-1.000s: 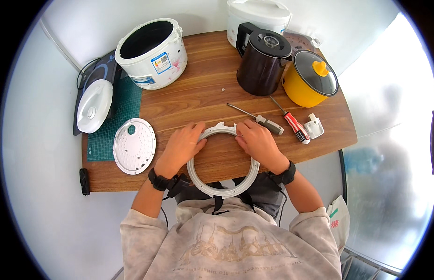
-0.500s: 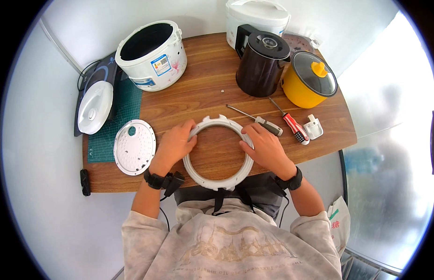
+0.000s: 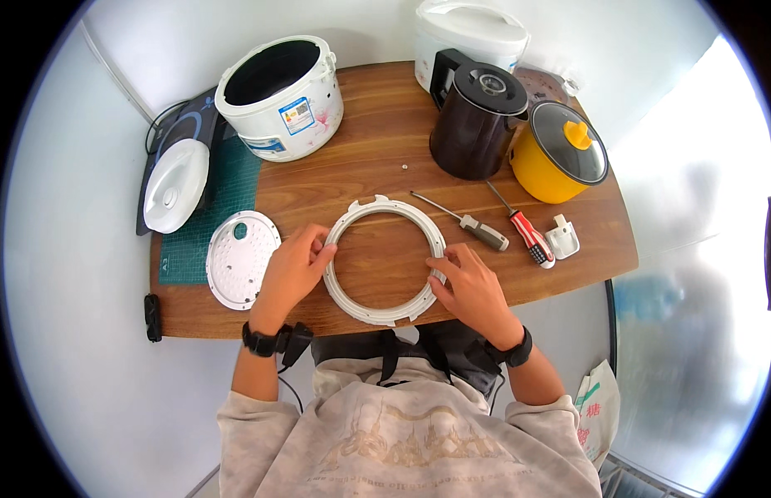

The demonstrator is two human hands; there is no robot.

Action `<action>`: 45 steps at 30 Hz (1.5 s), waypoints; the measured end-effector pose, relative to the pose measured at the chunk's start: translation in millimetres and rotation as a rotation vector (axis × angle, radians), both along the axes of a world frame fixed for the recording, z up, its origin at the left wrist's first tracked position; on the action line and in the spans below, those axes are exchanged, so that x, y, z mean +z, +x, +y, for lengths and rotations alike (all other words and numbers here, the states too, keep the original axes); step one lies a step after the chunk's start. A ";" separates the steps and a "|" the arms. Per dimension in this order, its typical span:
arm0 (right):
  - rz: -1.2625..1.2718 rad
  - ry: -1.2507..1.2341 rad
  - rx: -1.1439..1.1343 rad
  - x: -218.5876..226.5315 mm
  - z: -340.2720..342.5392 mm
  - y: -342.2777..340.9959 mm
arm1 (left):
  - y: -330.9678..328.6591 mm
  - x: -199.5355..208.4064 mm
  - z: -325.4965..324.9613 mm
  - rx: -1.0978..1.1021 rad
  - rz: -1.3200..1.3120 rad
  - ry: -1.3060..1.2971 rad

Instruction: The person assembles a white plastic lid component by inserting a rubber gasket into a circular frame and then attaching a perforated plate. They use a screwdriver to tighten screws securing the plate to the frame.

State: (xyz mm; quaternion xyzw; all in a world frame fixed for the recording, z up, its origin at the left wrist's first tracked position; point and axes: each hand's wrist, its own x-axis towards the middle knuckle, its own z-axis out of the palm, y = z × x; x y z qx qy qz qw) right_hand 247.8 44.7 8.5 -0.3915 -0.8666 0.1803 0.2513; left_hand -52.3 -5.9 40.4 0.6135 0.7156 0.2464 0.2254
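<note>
A white plastic ring (image 3: 384, 316) with small tabs along its rim lies roughly level at the table's front edge, its wide middle showing bare wood. My left hand (image 3: 292, 272) has its thumb and curled fingers at the ring's left side. Opposite it, my right hand (image 3: 473, 292) grips the right side, thumb and index fingertip over the band. Left of my left hand rests a round white perforated plate (image 3: 236, 278) with one larger hole. To the right of the ring are a grey-handled screwdriver (image 3: 483, 234) and a red-and-black-handled screwdriver (image 3: 531, 237).
An open white cooker body (image 3: 279, 124) stands at the back left, near a white lid (image 3: 176, 187) and green cutting mat (image 3: 182, 257). A dark kettle (image 3: 477, 124), yellow pot (image 3: 545, 170), white cooker (image 3: 473, 33) and small white plastic part (image 3: 563, 238) occupy the right side.
The ring has turned a little and sits flatter, with a different face showing and its near rim farther from me. My fingers have shifted along its sides. The whole view has moved slightly.
</note>
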 end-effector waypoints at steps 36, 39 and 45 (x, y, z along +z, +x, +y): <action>0.011 -0.022 0.045 5.6 -1.8 1.7 | -160.7 -41.5 -100.9 0.755 -0.093 -0.041; 0.058 -0.069 0.062 21.7 -3.0 -7.7 | -155.6 -37.3 -101.4 0.780 -0.120 -0.036; 0.104 -0.088 0.287 39.4 -4.5 -40.0 | -159.4 -38.1 -101.2 0.744 -0.286 -0.092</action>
